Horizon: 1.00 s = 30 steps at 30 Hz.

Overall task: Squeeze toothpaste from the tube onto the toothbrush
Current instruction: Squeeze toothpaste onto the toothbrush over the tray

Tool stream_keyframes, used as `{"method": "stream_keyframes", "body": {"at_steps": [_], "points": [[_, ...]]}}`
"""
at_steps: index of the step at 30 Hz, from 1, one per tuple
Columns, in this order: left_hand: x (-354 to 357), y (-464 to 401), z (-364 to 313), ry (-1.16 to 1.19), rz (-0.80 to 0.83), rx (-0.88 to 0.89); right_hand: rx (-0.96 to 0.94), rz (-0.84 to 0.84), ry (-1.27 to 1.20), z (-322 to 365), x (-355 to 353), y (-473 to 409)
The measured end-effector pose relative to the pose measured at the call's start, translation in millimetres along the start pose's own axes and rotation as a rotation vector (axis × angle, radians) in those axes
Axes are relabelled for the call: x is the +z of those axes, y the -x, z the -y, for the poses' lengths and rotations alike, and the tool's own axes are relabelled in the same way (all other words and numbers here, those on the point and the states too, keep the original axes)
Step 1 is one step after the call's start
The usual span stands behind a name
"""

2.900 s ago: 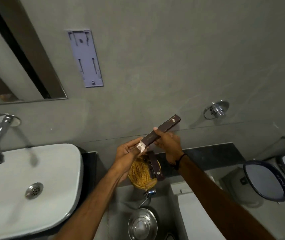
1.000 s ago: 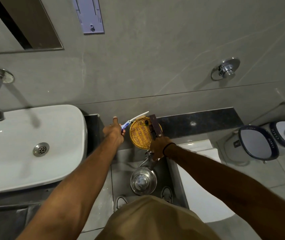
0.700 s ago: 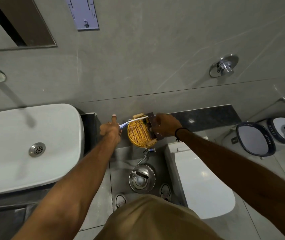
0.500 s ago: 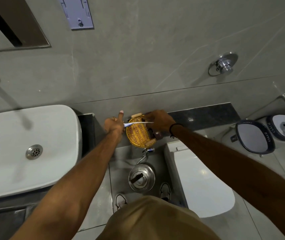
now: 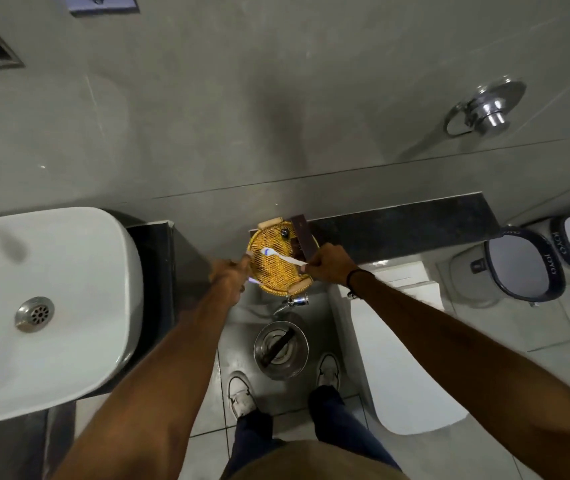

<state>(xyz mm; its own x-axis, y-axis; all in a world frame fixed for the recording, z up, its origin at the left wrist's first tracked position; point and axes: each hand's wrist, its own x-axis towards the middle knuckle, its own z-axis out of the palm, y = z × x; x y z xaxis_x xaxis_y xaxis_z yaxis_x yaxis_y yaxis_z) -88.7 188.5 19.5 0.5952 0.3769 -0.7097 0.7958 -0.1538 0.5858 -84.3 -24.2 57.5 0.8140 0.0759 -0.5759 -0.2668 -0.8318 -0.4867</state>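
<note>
Two hands are brought together over a yellow wicker basket (image 5: 274, 271), with a white toothbrush (image 5: 285, 257) held across it.

The toothbrush is laid with its long axis nearly level over the basket, its head pointing toward the basket's left side and tilted slightly upward, its handle end running down toward the basket's right edge. The handle end is pinched in the closed fingers of the right hand (image 5: 328, 265), which is placed at the basket's right rim. The left hand (image 5: 231, 278) is curled at the basket's left rim, closed around a small item of which only a bluish tip shows below the fist; whether it is the toothpaste tube cannot be told. A dark brown box (image 5: 302, 239) is seen resting at the basket's upper right edge. A steel bucket (image 5: 281, 348) stands on the floor below the basket.
</note>
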Motion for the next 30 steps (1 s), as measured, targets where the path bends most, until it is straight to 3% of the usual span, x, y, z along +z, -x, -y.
{"method": "stream_keyframes", "body": {"at_steps": [4, 10, 17, 20, 26, 30], "points": [[21, -35, 17, 0.062, 0.091, -0.062, 0.082, -0.060, -0.126, -10, 26, -34], [54, -80, 16, -0.054, 0.038, 0.121, 0.113, -0.193, -0.187, -12, 64, -86], [66, -113, 3, -0.415, 0.133, 0.338, 0.009, -0.258, -0.077, -22, 82, -99], [68, -118, 2, -0.509, 0.154, 0.371, -0.013, -0.211, -0.027, -19, 82, -103], [72, -115, 5, -0.672, 0.133, 0.546, 0.078, -0.147, 0.059, -16, 90, -120], [70, -102, 10, -0.700, 0.034, 0.672, 0.053, -0.166, 0.159, -13, 92, -120]]}}
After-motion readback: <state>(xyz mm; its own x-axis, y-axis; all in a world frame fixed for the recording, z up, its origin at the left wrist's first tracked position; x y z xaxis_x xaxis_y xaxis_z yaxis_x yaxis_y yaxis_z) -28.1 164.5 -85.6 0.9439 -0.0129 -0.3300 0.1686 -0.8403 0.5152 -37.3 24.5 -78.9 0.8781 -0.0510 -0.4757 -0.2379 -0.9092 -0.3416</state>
